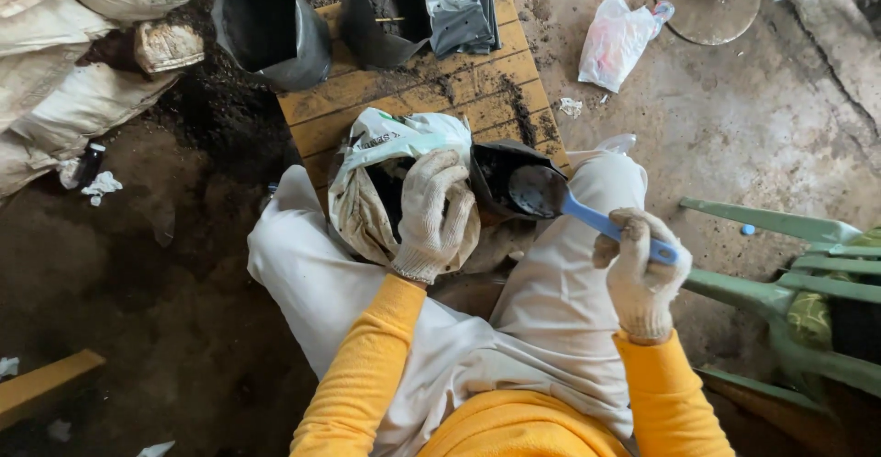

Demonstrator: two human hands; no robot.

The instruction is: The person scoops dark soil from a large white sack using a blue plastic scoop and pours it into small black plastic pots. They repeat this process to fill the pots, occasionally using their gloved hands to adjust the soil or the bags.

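Observation:
My left hand [433, 214], in a dirty white glove, grips the rim of a white plastic sack [385, 159] that rests between my knees. My right hand [641, 273], also gloved, holds the handle of a blue scoop [569, 205]. The scoop's bowl sits at the mouth of a small black plastic bag [500, 177] just right of the sack. I sit with white trousers and orange sleeves in view.
A wooden pallet [413, 90] lies ahead with soil and two open black grow bags [271, 26]. White sacks [55, 62] are piled at far left. A crumpled plastic bag [615, 39] lies on the concrete. A green plastic chair [798, 283] stands at right.

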